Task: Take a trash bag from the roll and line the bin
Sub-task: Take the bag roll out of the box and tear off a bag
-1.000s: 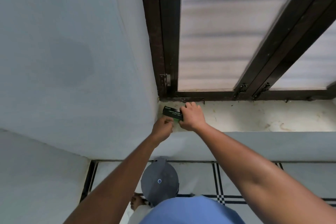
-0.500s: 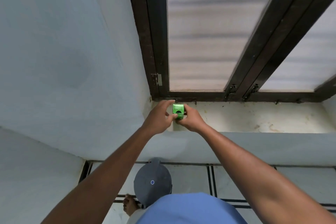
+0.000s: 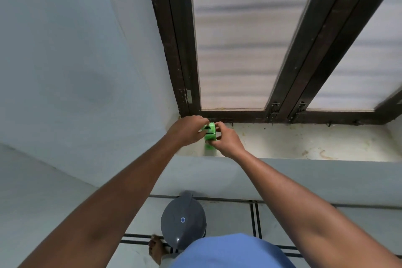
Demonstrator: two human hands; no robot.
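A small bright green box of trash bags [image 3: 210, 135] is held upright over the left end of the white window sill [image 3: 304, 143]. My right hand [image 3: 226, 140] grips it from the right. At the box's top, on its left side, the fingers of my left hand [image 3: 187, 129] pinch it. Whether a bag is coming out is hidden by the fingers. The grey bin [image 3: 183, 221], with its round lid closed, stands on the floor below my arms, against the wall.
A dark wooden window frame [image 3: 180, 50] with frosted panes rises behind the sill. A pale wall [image 3: 76, 72] closes in on the left. My bare foot [image 3: 156, 250] stands on the tiled floor beside the bin.
The box lay flat, dark side up, on the sill a second ago. Both hands turned it upright and lifted it slightly, and my left fingers moved onto its top.
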